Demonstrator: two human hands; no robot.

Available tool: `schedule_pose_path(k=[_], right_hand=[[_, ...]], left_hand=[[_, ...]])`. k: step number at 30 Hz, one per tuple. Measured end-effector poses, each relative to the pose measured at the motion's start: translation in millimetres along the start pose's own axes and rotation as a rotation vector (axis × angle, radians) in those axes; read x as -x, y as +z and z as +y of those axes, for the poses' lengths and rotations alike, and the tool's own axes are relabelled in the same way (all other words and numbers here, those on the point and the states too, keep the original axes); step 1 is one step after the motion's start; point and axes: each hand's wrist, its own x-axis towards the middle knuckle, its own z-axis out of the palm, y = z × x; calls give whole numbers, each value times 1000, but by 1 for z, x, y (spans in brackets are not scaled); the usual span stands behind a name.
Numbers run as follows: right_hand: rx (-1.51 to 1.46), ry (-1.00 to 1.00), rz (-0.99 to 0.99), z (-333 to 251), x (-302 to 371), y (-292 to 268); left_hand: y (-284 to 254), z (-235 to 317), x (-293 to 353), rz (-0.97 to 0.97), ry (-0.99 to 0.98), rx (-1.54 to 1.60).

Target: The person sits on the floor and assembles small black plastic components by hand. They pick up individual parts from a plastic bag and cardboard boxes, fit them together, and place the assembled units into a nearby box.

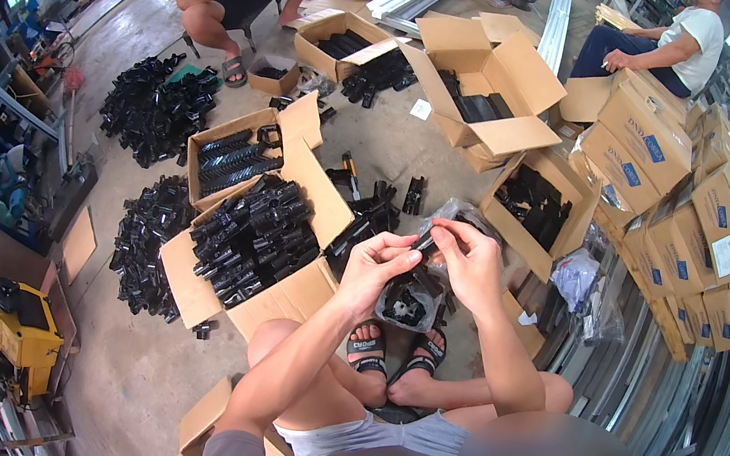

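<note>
In front of my knees, both hands hold a small black part (pixel 424 239) between them. My left hand (pixel 376 265) pinches its lower end with thumb and fingers. My right hand (pixel 471 260) has thumb and fingertips closed at its upper end. The part's exact shape is mostly covered by my fingers. Just below, near my sandals, lies a clear plastic bag (pixel 410 304) with small black pieces inside. Left of my hands is an open cardboard box (pixel 281 296) heaped with black profile pieces (pixel 252 235). More black pieces (pixel 376 216) lie loose on the floor beyond my left hand.
Piles of black pieces (pixel 158 106) lie at the left. Open cardboard boxes (pixel 525 73) stand ahead, and closed cartons (pixel 638 141) are stacked at the right beside long metal profiles (pixel 632 387). A yellow machine (pixel 27 339) stands lower left. Other people sit at the far side.
</note>
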Motion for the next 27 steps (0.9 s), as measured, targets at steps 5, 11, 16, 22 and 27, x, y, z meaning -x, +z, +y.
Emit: schedule_pose_path(k=[5, 11, 16, 22, 27], right_hand=[[24, 14, 49, 3, 2, 2], [90, -138, 37, 17, -3, 9], [-43, 115, 258, 138, -37, 0], [934, 544, -344, 291, 23, 39], [1042, 500, -423, 340, 40, 79]], left_hand=[[1, -9, -2, 31, 38, -86], [-3, 0, 3, 67, -82, 106], [-9, 12, 3, 107, -43, 212], [-4, 0, -14, 126, -48, 256], [-8, 11, -4, 157, -15, 261]])
